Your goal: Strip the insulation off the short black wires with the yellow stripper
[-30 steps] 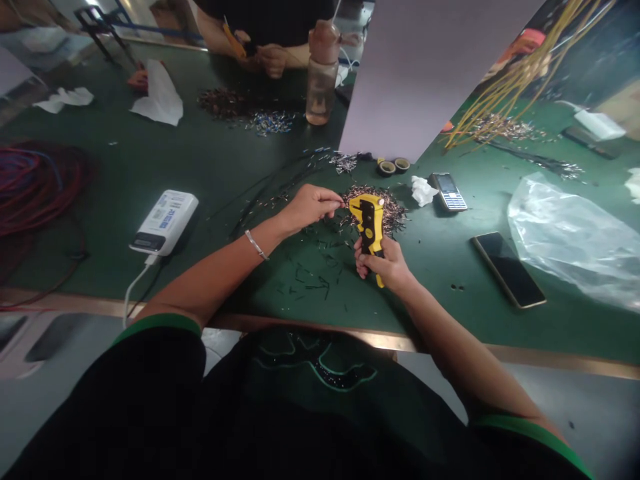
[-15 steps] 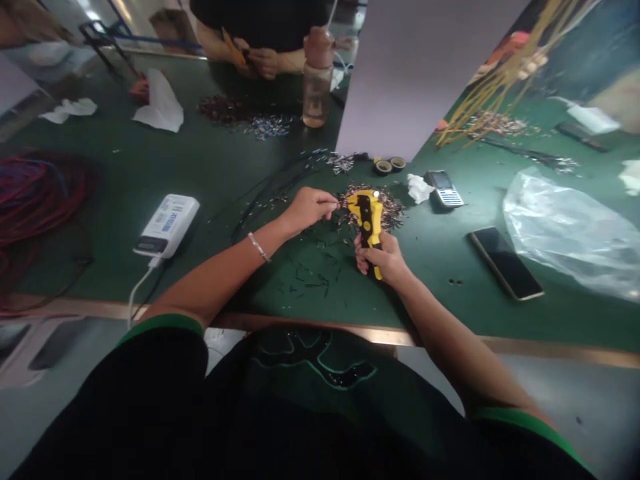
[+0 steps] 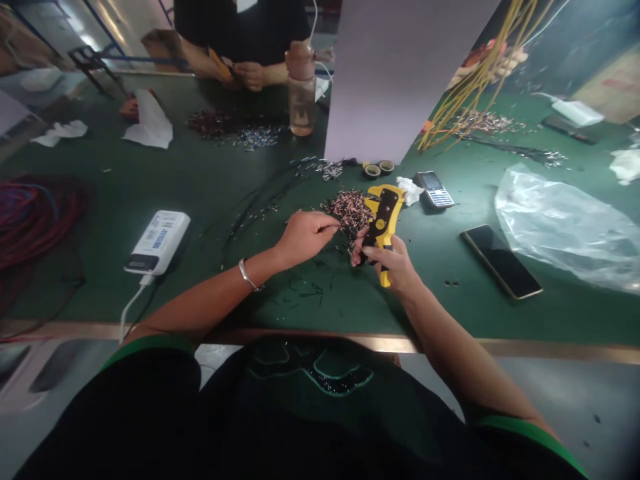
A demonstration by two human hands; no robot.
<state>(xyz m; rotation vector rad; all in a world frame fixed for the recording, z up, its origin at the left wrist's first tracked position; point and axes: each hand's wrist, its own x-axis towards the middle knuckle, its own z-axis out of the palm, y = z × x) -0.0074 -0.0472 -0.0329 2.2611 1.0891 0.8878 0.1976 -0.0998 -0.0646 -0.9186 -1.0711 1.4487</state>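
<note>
My right hand [image 3: 400, 263] is wrapped round the handles of a yellow and black wire stripper [image 3: 385, 217], its head tilted up and to the right. Just left of it, my left hand [image 3: 306, 237] is closed in a pinch at the near edge of a pile of short wire pieces [image 3: 347, 205] with copper-coloured ends. Whatever lies between those fingertips is too small to make out. Thin black scraps [image 3: 305, 291] are scattered on the green table below my left hand.
Left stand a white power bank [image 3: 157, 243] with a cable and a coil of red wire [image 3: 35, 217]. To the right are a smartphone [image 3: 501, 261], a keypad phone [image 3: 435, 190] and a plastic bag [image 3: 565, 230]. Beyond are tape rolls [image 3: 379, 169], a bottle [image 3: 301, 100], a panel [image 3: 390, 80] and co-workers' hands.
The wire stripper has moved right, away from my left hand, uncovering more of the pile. My left hand has dropped slightly nearer me, still pinched. The whole view has shifted a little.
</note>
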